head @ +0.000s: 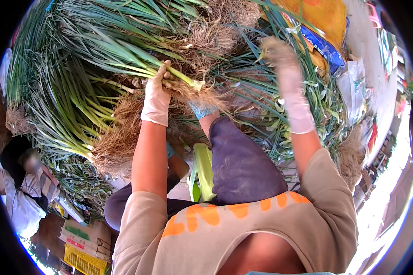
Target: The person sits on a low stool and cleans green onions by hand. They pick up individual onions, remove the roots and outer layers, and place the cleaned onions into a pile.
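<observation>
My left hand point(160, 84), in a pale glove with soiled fingers, holds a few long green onion stalks point(148, 60) just above their brown roots point(199, 92). Their leaves reach to the upper left. My right hand point(278, 51), gloved too, is raised at the upper right and blurred; whether it holds anything cannot be told. Below and left of my left hand lies a heap of rooted green onions point(86, 110), with its thick root mass point(120, 137) towards me. Another rooted bundle point(158, 20) lies beyond.
Loose leaves and peelings point(261, 113) cover the ground at the right, beside a yellow and blue sack point(320, 41) and a clear plastic bag point(352, 89). A lime-green plastic stool point(203, 168) stands by my legs. At the lower left are a person point(31, 178) and a yellow crate point(84, 260).
</observation>
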`<act>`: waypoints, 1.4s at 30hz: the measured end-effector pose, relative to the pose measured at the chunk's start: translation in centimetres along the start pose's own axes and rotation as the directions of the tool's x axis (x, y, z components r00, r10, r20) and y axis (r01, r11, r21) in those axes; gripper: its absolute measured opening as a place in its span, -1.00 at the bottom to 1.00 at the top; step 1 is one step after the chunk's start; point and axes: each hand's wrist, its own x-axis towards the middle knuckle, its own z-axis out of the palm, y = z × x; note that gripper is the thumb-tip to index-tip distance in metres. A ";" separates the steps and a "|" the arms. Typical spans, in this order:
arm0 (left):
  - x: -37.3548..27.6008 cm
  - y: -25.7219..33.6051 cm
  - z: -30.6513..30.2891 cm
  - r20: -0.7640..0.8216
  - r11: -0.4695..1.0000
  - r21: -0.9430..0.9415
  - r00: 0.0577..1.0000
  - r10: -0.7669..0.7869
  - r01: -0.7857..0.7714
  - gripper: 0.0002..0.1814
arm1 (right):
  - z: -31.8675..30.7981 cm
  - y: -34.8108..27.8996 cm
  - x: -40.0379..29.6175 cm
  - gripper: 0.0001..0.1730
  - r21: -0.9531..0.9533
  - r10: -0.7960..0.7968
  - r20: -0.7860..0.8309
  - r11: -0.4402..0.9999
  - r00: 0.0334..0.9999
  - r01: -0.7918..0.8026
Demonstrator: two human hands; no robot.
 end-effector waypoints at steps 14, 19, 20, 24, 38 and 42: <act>-2.7 -1.6 1.5 0.128 0.993 -0.116 0.992 -0.014 0.029 -0.64 | 10.9 -0.4 -5.1 -0.55 -0.653 -0.221 0.361 0.633 0.906 0.415; -2.8 -2.3 1.6 0.175 0.998 -0.047 0.984 -0.020 0.029 -0.78 | 13.5 -0.6 -1.8 -0.50 -0.116 0.251 0.422 0.968 0.871 -0.222; -2.7 -2.4 1.6 0.188 0.995 -0.084 0.981 -0.040 0.057 -0.79 | 14.5 -0.4 -0.8 -0.47 -0.105 0.288 0.413 0.957 0.864 -0.269; -1.7 -1.1 1.0 0.231 0.997 -0.076 0.972 0.046 -0.029 -0.78 | 15.3 -0.4 -0.7 -0.70 0.528 0.351 0.292 0.716 0.890 -0.456; -1.6 -0.3 2.9 0.266 0.995 -0.091 0.961 0.071 -0.048 -0.61 | 5.6 -1.1 -2.3 -0.36 -0.261 -0.284 0.338 0.888 0.897 0.380; -1.8 0.8 4.3 0.319 0.981 -0.159 0.946 -0.056 0.111 -0.64 | 9.8 -0.5 -2.7 -0.19 -0.508 -0.245 0.526 0.677 0.814 0.532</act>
